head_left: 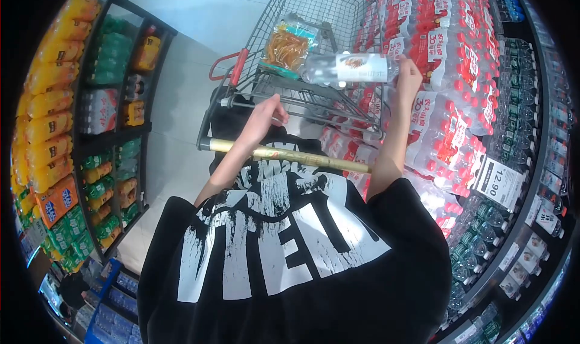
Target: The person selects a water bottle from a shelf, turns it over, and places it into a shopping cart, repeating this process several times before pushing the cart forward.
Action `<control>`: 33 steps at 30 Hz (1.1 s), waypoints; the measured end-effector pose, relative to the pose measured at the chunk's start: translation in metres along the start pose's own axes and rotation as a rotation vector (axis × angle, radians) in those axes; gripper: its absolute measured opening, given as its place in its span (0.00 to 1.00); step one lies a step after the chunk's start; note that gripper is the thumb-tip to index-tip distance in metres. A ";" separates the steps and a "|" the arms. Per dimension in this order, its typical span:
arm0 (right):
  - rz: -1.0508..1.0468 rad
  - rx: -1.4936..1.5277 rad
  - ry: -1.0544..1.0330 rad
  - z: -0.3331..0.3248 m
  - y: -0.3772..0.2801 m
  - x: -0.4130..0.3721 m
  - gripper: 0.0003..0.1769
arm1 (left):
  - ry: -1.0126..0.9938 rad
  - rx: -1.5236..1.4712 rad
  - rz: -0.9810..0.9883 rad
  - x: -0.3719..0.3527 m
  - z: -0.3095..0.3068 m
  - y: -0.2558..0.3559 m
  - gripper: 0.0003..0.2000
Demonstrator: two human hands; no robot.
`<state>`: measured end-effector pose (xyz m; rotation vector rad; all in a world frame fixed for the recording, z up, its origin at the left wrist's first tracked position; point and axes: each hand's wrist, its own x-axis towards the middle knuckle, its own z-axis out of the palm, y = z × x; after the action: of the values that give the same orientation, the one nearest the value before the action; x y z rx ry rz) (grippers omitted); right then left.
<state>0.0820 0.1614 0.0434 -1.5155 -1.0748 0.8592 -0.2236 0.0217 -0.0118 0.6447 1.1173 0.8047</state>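
Note:
My right hand is closed on the right-hand end of a clear plastic bottle with a white label and a small picture on it. The bottle lies sideways above the shopping cart. My left hand hangs over the near end of the cart, just beyond its yellowish push handle, fingers loosely bent and holding nothing. Inside the cart rests a clear pack of orange-brown food with a green edge, partly behind the bottle's left end.
Shrink-wrapped packs of red-capped water bottles are stacked tight against the cart's right side, with a 12.90 price sign nearby. On the left stands a black rack of drinks beside stacked orange drink packs. Pale floor lies between.

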 end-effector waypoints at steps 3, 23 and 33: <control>0.076 -0.312 0.068 -0.003 -0.018 0.017 0.15 | 0.009 0.228 0.096 0.001 0.005 -0.002 0.18; -0.194 -1.151 -0.429 0.137 0.165 0.101 0.20 | 0.051 0.224 0.079 -0.007 0.012 -0.001 0.17; -0.065 -1.452 -0.737 0.146 0.233 0.084 0.21 | 0.085 0.208 0.046 -0.008 0.016 -0.002 0.16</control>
<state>0.0212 0.2760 -0.2129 -2.2986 -2.6181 0.5313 -0.2100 0.0130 -0.0045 0.8186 1.2784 0.7662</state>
